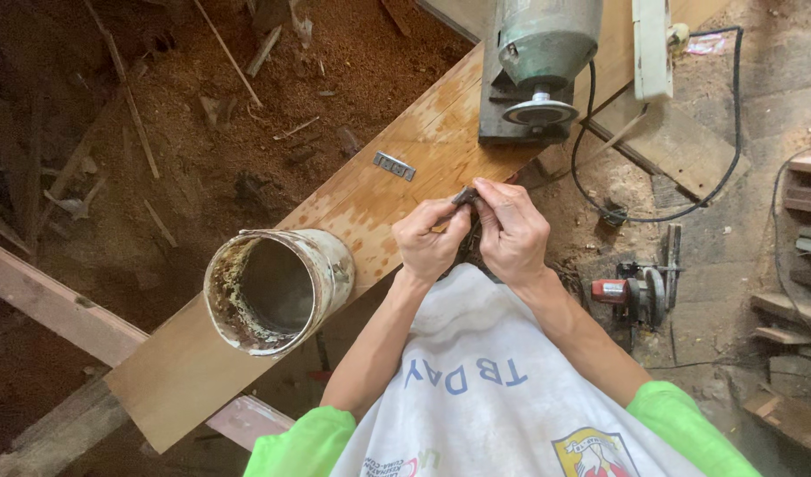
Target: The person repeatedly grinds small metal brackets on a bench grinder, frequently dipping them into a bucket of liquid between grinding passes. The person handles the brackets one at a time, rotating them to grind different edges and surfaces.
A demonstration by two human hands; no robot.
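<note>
My left hand and my right hand meet over the edge of a long wooden plank. Both pinch a small dark object between their fingertips; what it is I cannot tell. A dirty white can, open and crusted inside, stands on the plank to the left of my left hand. A small metal plate lies on the plank just beyond my hands.
A green electric motor sits on the plank's far end, with a black cable looping to the right. A red circular saw lies on the floor at right. Sawdust and wood scraps cover the ground at left.
</note>
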